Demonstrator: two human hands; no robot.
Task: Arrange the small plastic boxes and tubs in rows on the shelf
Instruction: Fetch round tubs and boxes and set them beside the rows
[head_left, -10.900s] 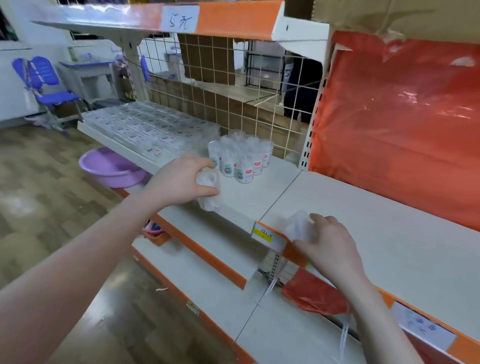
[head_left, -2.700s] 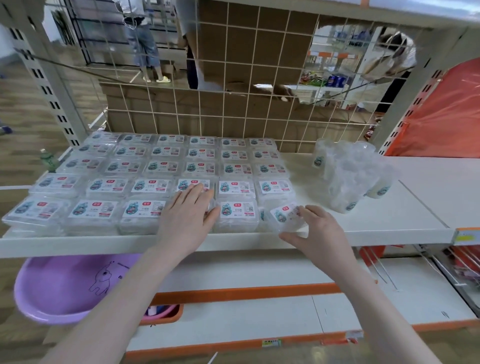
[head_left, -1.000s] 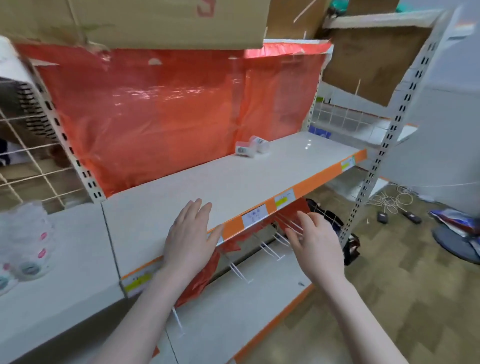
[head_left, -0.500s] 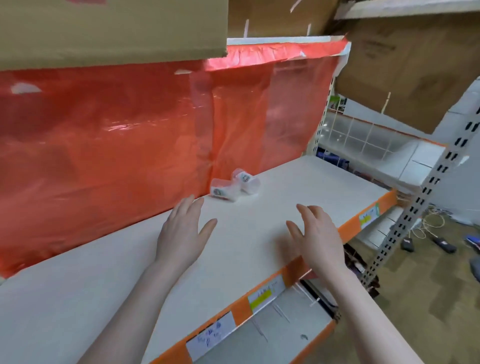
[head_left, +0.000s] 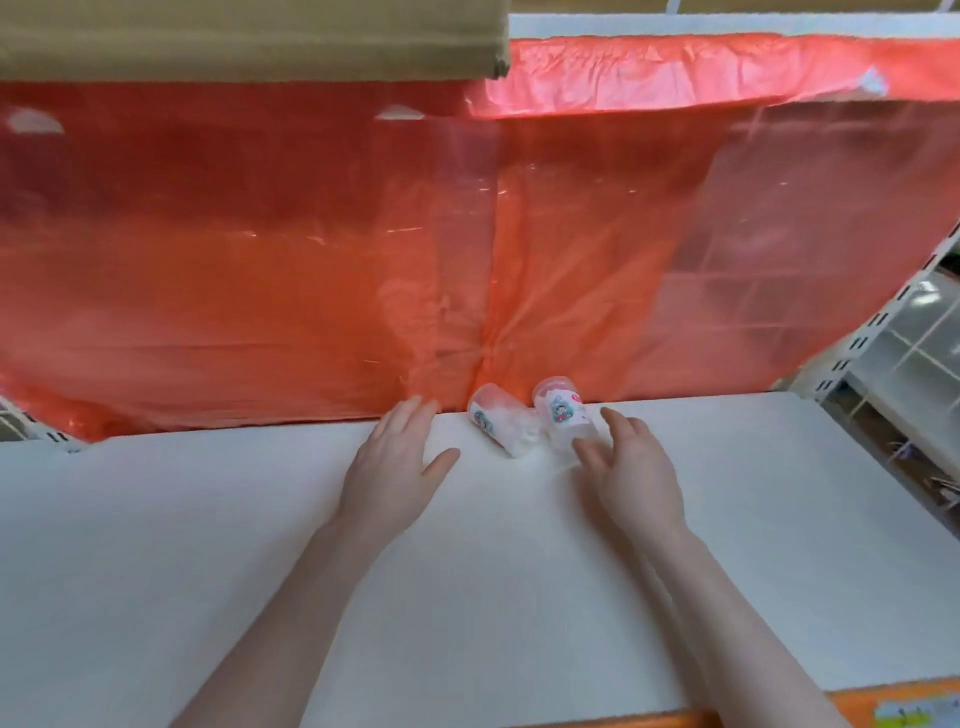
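Two small clear plastic tubs are lying on their sides on the white shelf (head_left: 208, 545), right up against the orange sheet at the back. The left tub (head_left: 497, 425) sits between the two hands, a bit beyond the left hand's (head_left: 392, 475) thumb, not touching it. The right tub (head_left: 562, 418) has a little cartoon label and lies just past the right hand's (head_left: 631, 475) fingertips, pretty much touching them. Both tubs lean against each other.
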